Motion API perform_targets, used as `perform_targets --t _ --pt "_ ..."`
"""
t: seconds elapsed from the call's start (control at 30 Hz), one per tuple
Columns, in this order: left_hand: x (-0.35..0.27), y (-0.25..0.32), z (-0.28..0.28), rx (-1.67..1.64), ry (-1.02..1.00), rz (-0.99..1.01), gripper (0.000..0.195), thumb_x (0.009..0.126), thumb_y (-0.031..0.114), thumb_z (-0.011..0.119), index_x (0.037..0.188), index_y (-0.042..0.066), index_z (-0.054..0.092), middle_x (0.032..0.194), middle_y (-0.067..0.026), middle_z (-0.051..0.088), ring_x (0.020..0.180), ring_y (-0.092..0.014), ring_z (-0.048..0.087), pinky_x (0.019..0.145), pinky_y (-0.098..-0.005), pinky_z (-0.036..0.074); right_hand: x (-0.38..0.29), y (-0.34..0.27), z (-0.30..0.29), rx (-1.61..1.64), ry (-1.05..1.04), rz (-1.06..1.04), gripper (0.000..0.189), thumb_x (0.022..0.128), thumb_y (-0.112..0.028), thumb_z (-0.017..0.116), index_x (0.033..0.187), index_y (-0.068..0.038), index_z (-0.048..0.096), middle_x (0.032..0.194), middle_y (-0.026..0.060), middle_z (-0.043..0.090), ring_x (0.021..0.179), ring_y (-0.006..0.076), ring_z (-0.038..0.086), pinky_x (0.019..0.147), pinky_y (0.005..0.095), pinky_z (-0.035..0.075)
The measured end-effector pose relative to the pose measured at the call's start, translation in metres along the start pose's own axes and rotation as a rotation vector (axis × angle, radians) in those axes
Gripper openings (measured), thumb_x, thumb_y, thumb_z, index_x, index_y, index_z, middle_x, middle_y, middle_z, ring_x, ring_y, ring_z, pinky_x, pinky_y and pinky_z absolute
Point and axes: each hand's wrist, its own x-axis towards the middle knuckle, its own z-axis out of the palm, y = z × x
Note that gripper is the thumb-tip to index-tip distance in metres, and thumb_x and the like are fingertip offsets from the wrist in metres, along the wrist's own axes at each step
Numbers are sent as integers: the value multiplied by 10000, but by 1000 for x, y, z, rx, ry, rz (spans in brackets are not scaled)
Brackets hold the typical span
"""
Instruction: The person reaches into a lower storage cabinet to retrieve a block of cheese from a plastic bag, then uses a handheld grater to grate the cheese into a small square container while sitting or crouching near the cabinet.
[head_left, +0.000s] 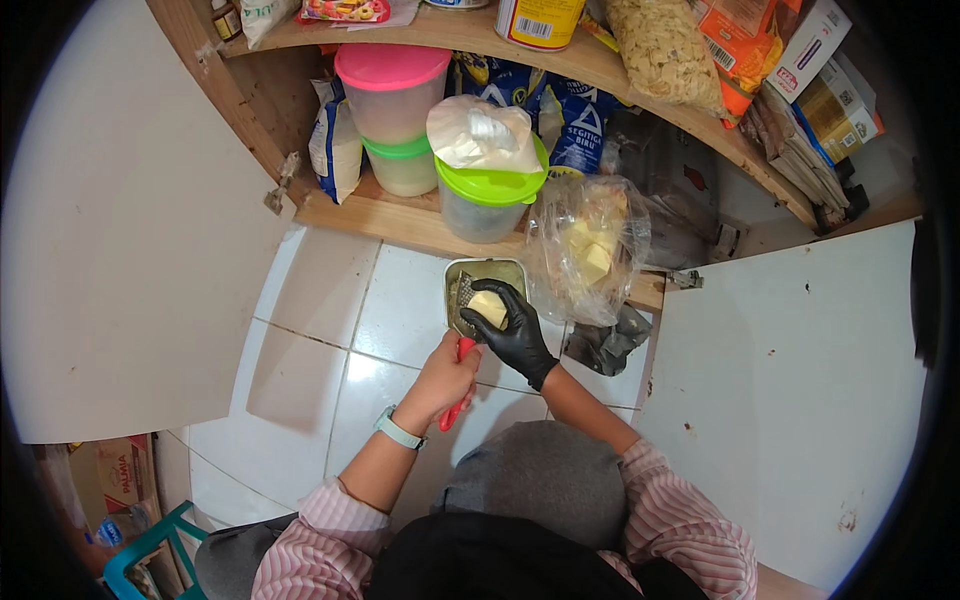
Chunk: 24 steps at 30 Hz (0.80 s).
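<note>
My bare left hand (442, 379) grips the red handle (455, 415) of a hand grater. Its perforated metal blade (463, 291) slants into a square container (487, 262) on the tiled floor. In a black glove, my right hand (520, 336) holds a pale yellow block of cheese (490, 307) against or just over the blade; exact contact is hidden by the fingers. To the right, a clear plastic bag (551, 281) holds more pale yellow chunks (592, 253) at the shelf's edge.
Open cabinet doors stand left (150, 247) and right (780, 382). Lidded plastic tubs (480, 214) and flour bags (579, 131) fill the low shelf ahead. Crumpled dark plastic (611, 345) lies right of my glove. A teal stool (142, 555) stands at lower left.
</note>
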Motion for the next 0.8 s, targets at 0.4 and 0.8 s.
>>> perform_targets --t 0.4,0.8 --pt "-10 1 5 327 -14 28 252 897 175 455 1004 -43 387 621 -147 553 381 -230 528 362 -341 415 34 48 -7 -94 -9 21 319 760 -173 710 1035 -46 609 1010 128 623 934 273 592 804 343 476" --pt "-9 11 12 305 -25 39 218 894 172 466 918 -26 377 587 -120 527 366 -200 505 351 -335 402 33 53 -10 -127 -4 -60 264 762 -148 703 997 -53 628 991 109 631 919 264 592 806 338 471"
